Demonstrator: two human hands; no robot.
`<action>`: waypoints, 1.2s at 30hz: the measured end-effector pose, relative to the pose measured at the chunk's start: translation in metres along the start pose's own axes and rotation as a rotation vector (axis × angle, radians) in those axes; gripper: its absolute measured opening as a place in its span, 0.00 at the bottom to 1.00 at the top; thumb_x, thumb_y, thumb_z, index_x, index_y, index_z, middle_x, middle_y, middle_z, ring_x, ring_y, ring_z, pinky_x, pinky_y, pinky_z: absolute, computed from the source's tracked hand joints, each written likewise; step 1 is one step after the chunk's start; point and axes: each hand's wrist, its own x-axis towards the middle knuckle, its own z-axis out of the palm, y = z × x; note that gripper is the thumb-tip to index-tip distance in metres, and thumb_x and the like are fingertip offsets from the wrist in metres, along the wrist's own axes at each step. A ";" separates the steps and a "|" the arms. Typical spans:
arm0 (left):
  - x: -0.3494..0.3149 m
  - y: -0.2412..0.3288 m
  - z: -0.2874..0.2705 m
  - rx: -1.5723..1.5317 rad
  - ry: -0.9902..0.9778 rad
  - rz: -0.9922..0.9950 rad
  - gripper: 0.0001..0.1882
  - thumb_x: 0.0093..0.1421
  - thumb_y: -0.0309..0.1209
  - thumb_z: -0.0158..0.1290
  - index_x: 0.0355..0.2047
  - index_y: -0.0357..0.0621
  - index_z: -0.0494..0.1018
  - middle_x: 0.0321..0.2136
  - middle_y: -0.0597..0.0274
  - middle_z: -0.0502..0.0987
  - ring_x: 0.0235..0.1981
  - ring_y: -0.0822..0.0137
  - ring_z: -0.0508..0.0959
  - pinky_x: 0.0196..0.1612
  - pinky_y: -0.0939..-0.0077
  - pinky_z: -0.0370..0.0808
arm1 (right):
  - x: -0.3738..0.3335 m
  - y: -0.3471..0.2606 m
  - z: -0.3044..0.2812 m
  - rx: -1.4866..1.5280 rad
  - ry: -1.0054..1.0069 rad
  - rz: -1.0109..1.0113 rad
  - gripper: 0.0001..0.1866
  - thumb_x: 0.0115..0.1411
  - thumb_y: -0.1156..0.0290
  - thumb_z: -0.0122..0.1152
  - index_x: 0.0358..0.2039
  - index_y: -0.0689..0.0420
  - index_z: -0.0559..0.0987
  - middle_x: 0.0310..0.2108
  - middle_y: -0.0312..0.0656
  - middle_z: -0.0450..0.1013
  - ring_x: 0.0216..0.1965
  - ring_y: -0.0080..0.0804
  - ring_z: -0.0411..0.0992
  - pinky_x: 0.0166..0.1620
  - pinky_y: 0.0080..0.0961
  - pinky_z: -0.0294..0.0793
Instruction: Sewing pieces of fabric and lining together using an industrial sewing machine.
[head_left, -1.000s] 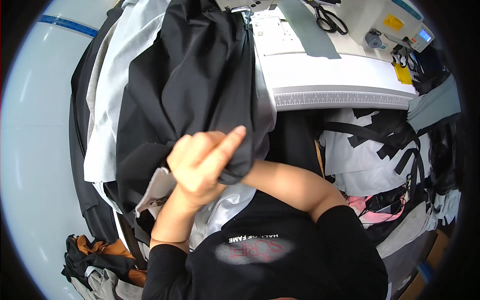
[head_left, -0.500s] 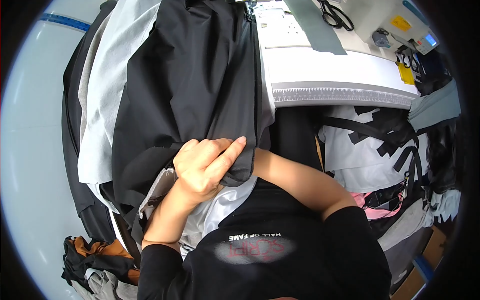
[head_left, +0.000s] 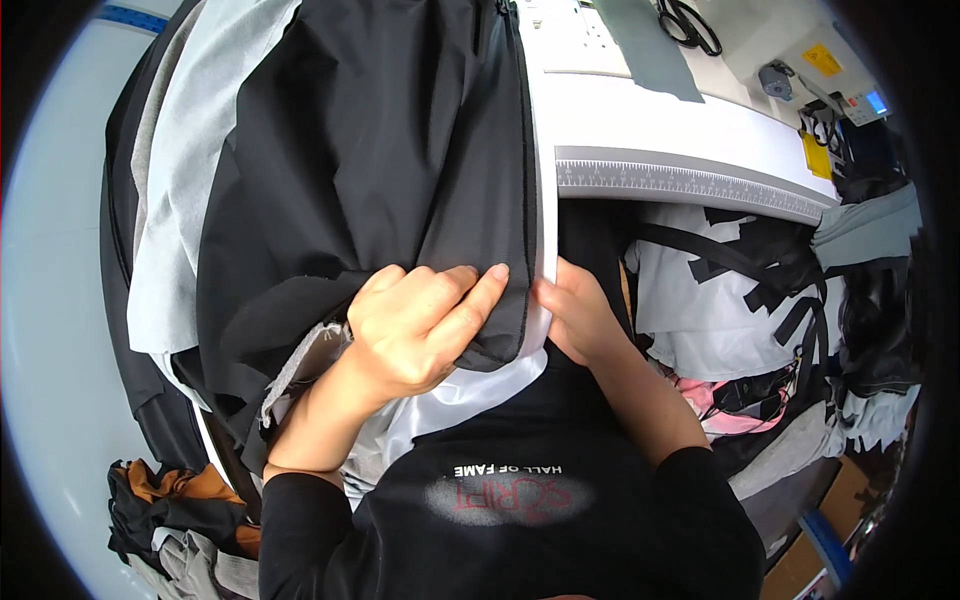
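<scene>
A long black cloth panel (head_left: 390,150) hangs over the table edge toward me, with a dark finished edge down its right side. My left hand (head_left: 425,325) lies closed over its lower end, gathering the cloth, with the index finger stretched toward the right edge. Beside that edge, my right hand (head_left: 578,310) pinches a white lining strip (head_left: 544,200) between thumb and fingers. More shiny white lining (head_left: 470,400) spills out below the black cloth onto my lap. A frayed grey fabric edge (head_left: 300,370) shows by my left wrist.
To the right is a white sewing table (head_left: 660,125) with a ruler (head_left: 690,178) along its front. Black scissors (head_left: 690,28) and a grey-green cloth strip (head_left: 650,50) lie on it. Fabric scraps (head_left: 700,300) fill the space below; more cloth (head_left: 190,510) is heaped lower left.
My right hand has come out from beneath the black cloth to its right edge and now pinches the white lining, which shows as a strip there. My left hand keeps its grip.
</scene>
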 end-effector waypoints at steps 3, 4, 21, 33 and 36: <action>-0.002 0.004 0.007 0.055 -0.016 0.050 0.20 0.43 0.30 0.56 0.39 0.39 0.83 0.27 0.66 0.77 0.18 0.74 0.69 0.20 0.79 0.58 | -0.008 -0.004 -0.002 -0.083 0.018 -0.023 0.15 0.67 0.72 0.54 0.52 0.64 0.74 0.43 0.36 0.76 0.44 0.20 0.73 0.49 0.22 0.73; -0.002 0.005 0.009 0.053 -0.019 0.047 0.20 0.43 0.30 0.56 0.39 0.39 0.83 0.27 0.66 0.77 0.18 0.74 0.69 0.20 0.79 0.58 | -0.009 -0.007 -0.003 -0.081 0.020 -0.020 0.15 0.67 0.72 0.54 0.52 0.64 0.74 0.43 0.36 0.76 0.44 0.20 0.73 0.49 0.22 0.73; -0.013 0.009 0.025 0.150 -0.103 0.221 0.16 0.48 0.27 0.56 0.39 0.34 0.80 0.27 0.59 0.77 0.21 0.74 0.71 0.23 0.81 0.62 | -0.001 -0.018 -0.005 -1.477 0.251 -1.155 0.16 0.48 0.78 0.67 0.40 0.55 0.81 0.41 0.41 0.71 0.39 0.37 0.74 0.43 0.30 0.72; 0.069 -0.022 -0.030 -0.264 -0.774 0.052 0.21 0.55 0.45 0.59 0.32 0.35 0.76 0.27 0.58 0.76 0.29 0.59 0.78 0.32 0.66 0.75 | -0.001 -0.043 0.017 -1.739 -0.102 -1.096 0.09 0.56 0.70 0.60 0.35 0.59 0.82 0.38 0.44 0.81 0.42 0.36 0.81 0.39 0.26 0.75; 0.092 -0.068 0.000 -0.035 -0.486 0.298 0.31 0.57 0.53 0.56 0.46 0.33 0.76 0.44 0.50 0.79 0.55 0.54 0.74 0.61 0.53 0.67 | 0.000 -0.042 0.022 -1.738 -0.094 -1.095 0.08 0.52 0.75 0.62 0.34 0.59 0.83 0.36 0.43 0.82 0.42 0.35 0.81 0.38 0.25 0.75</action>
